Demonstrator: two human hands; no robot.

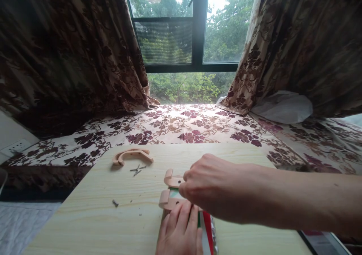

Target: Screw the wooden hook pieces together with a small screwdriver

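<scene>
Two pale wooden pieces with curled ends, a far one (pixel 173 180) and a near one (pixel 169 201), lie side by side across a red, green and white packet (pixel 207 232). Each shows a dark hole or screw head. My left hand (pixel 181 230) rests flat over the near piece and the packet, fingers stretched forward. Closed in a fist, my right hand (pixel 202 183) is over the far piece and hides its right part. Whatever it grips is hidden behind the fingers. Further left are two curved wooden pieces (pixel 132 155) and several screws (pixel 137 169).
A single screw (pixel 115 203) and small crumbs lie on the light wooden table (pixel 93 217). A dark-edged device (pixel 325 241) is at the lower right. Beyond the table are a flowered ledge cover (pixel 192 125), curtains (pixel 113 51), a white plastic bag (pixel 283 107) and a window.
</scene>
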